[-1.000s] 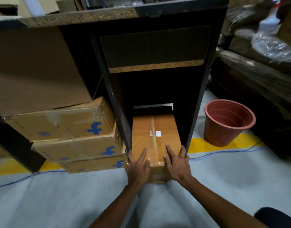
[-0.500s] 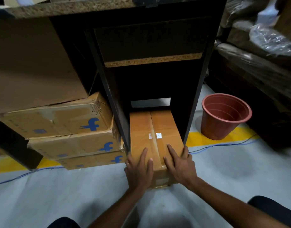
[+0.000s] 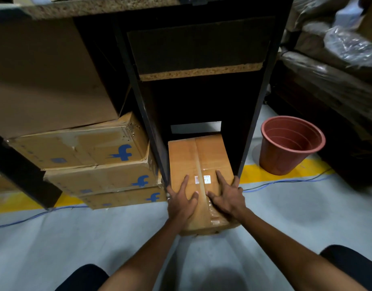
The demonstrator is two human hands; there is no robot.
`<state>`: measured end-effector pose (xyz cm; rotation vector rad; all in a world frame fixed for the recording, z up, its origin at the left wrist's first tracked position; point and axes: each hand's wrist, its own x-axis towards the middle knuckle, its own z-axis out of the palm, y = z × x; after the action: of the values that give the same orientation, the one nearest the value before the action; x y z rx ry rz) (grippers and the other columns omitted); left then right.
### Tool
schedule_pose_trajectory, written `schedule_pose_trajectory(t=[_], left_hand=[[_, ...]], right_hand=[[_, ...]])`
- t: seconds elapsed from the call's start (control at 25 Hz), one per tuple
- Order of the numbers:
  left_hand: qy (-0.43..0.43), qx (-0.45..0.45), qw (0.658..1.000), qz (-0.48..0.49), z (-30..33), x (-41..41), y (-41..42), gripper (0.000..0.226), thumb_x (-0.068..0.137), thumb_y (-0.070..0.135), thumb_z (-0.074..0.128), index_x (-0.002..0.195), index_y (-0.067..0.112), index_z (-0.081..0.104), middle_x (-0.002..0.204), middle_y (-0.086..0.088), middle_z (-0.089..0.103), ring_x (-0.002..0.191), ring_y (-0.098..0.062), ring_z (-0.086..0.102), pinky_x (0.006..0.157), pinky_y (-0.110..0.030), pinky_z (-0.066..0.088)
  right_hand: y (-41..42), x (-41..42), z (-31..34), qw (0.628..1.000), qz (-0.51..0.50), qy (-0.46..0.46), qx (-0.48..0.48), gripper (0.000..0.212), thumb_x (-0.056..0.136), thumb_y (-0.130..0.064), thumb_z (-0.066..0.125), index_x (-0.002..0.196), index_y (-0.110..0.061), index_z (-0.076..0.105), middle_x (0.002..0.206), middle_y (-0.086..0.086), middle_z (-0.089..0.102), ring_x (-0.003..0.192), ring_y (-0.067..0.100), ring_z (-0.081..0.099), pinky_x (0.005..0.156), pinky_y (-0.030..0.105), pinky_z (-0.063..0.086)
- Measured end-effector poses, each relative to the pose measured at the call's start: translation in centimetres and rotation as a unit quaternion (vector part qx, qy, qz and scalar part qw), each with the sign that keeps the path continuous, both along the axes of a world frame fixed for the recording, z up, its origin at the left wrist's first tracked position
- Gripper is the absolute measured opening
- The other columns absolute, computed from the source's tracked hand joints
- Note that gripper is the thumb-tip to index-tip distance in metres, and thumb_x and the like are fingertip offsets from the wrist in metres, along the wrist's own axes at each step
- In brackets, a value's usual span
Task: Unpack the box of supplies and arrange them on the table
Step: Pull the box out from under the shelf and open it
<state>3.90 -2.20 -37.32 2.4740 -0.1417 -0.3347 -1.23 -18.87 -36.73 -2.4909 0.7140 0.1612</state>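
A sealed brown cardboard box lies on the grey floor, its far part tucked between the dark legs of a table and its near end sticking out toward the person. A strip of clear tape runs lengthwise down the middle of its top, and a small white label sits across that tape near the hands.

Both hands lie on the top of the box at its near end. The left hand rests flat, fingers straight and spread, its outer fingers reaching over the left edge of the box. The right hand is also spread on the top, index finger pointing up the lid beside the label, while its outer fingers bend over the right edge of the box — so it presses and lightly hooks the side rather than closing round anything. The two thumbs point toward each other close to the tape line.

To the left of the table's leg stands a pile of three flat cartons with blue logos, a larger plain carton resting on top of them. To the right, apart from the table, a terracotta-coloured plastic pot stands on a yellow floor stripe. A thin blue cable runs along the floor just in front of the stripe. Plastic-wrapped bundles fill the upper right. The person's dark-clad knees show at the bottom edge — one at each side
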Motion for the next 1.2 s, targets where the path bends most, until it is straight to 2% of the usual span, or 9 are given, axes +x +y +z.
schedule_pose_trajectory(t=[0.2,0.32,0.48,0.64,0.76,0.88,1.04,1.2], left_hand=[[0.031,0.017,0.999,0.03,-0.5,-3.6,-0.2,0.07,0.093,0.055,0.053,0.149,0.062,0.011,0.155,-0.012,0.013,0.124,-0.04,0.045,0.093,-0.042,0.048],[0.027,0.022,0.999,0.001,-0.5,-5.4,1.1,0.071,0.095,0.051,0.053,0.15,0.059,0.01,0.151,-0.01,0.015,0.125,-0.039,0.043,0.094,-0.042,0.047],[0.05,0.043,0.997,-0.036,-1.1,-7.1,3.2,0.076,0.092,0.057,0.052,0.147,0.062,0.0,0.148,-0.008,0.018,0.127,-0.033,0.043,0.101,-0.045,0.045],[0.063,0.034,0.997,-0.026,-0.3,-6.6,2.4,0.082,0.091,0.065,0.05,0.147,0.062,-0.01,0.154,-0.01,0.01,0.136,-0.038,0.037,0.105,-0.049,0.042],[0.055,0.027,0.998,0.0,0.8,-5.5,0.9,0.089,0.087,0.071,0.053,0.151,0.056,-0.007,0.159,-0.013,0.005,0.141,-0.04,0.03,0.108,-0.053,0.039],[0.059,0.049,0.997,0.005,0.8,-5.4,0.3,0.101,0.078,0.078,0.058,0.151,0.055,-0.007,0.157,-0.014,0.005,0.14,-0.043,0.029,0.108,-0.056,0.038],[0.05,0.058,0.997,0.022,0.6,-5.9,0.2,0.102,0.076,0.073,0.063,0.151,0.055,-0.003,0.155,-0.012,0.008,0.135,-0.041,0.033,0.105,-0.055,0.041],[0.052,0.064,0.996,0.019,0.2,-7.2,0.4,0.106,0.073,0.075,0.064,0.149,0.056,-0.007,0.154,-0.009,0.008,0.135,-0.039,0.032,0.104,-0.054,0.041]], right_hand=[[1.3,-3.6,-0.9,1.0,-0.014,-0.02,0.005,0.091,0.081,-0.07,0.057,0.152,-0.053,0.003,0.156,0.013,0.006,0.127,0.046,0.039,0.104,0.054,0.042],[1.3,-5.9,-0.7,1.0,0.004,0.005,0.026,0.097,0.08,-0.067,0.061,0.153,-0.052,-0.001,0.154,0.013,0.008,0.128,0.045,0.038,0.106,0.051,0.043],[1.3,-9.6,-1.0,0.997,0.027,0.042,0.052,0.101,0.081,-0.064,0.065,0.154,-0.049,-0.003,0.153,0.01,0.009,0.131,0.041,0.04,0.107,0.048,0.044],[1.4,-8.3,-0.7,0.998,-0.003,0.011,0.064,0.089,0.086,-0.068,0.056,0.152,-0.047,0.0,0.148,0.014,0.019,0.125,0.043,0.046,0.103,0.05,0.047],[1.2,-5.3,0.0,0.998,-0.023,-0.021,0.058,0.079,0.093,-0.065,0.045,0.154,-0.043,0.0,0.152,0.02,0.018,0.126,0.045,0.043,0.104,0.054,0.044],[1.2,-4.3,-0.1,0.999,-0.035,-0.008,0.039,0.082,0.092,-0.068,0.043,0.154,-0.046,-0.006,0.155,0.02,0.014,0.126,0.045,0.041,0.103,0.055,0.043],[1.0,-4.9,-0.2,1.0,-0.014,0.014,0.018,0.085,0.093,-0.064,0.045,0.156,-0.042,-0.007,0.156,0.019,0.014,0.128,0.044,0.04,0.104,0.054,0.042],[0.9,-6.1,0.0,1.0,-0.003,0.02,0.013,0.084,0.094,-0.061,0.044,0.156,-0.04,-0.007,0.152,0.017,0.018,0.124,0.043,0.041,0.102,0.052,0.044]])
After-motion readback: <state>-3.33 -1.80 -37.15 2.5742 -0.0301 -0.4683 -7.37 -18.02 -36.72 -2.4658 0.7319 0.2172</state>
